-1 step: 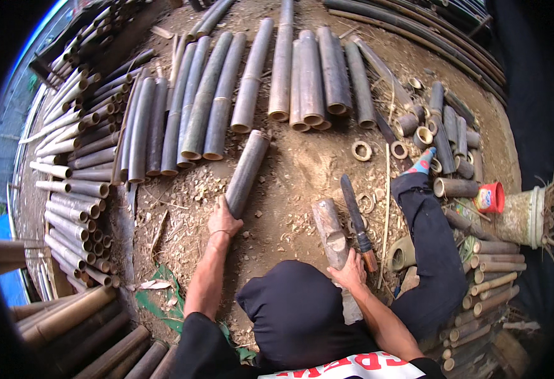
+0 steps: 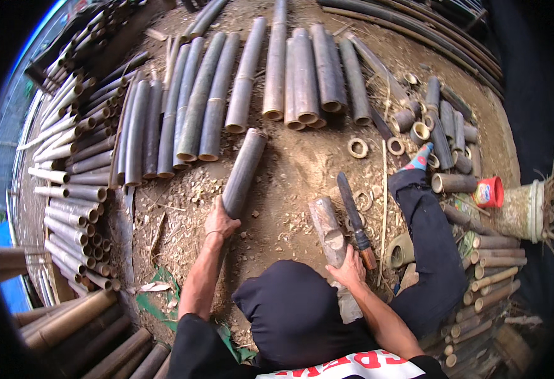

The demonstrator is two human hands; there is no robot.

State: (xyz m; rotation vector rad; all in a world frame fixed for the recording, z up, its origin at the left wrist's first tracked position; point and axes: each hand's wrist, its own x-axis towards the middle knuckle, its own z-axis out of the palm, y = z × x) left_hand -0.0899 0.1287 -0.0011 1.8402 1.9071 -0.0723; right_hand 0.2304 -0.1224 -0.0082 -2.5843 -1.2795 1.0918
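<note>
My left hand (image 2: 220,224) grips the near end of a grey-green bamboo tube (image 2: 245,165) that lies on the dirt, pointing away from me. My right hand (image 2: 349,268) is closed over a thick wooden club (image 2: 326,228) lying on the ground in front of me. A long dark-bladed knife (image 2: 351,208) with a brown handle lies just right of the club, beside my fingers. My head covering hides my lap and part of the club.
Cut bamboo tubes lie in rows across the far side (image 2: 289,76) and in stacks on the left (image 2: 74,189). Short bamboo pieces and cut rings (image 2: 357,148) lie at the right, by my outstretched leg (image 2: 432,240). A red cup (image 2: 490,191) stands beside a pale stump (image 2: 523,211).
</note>
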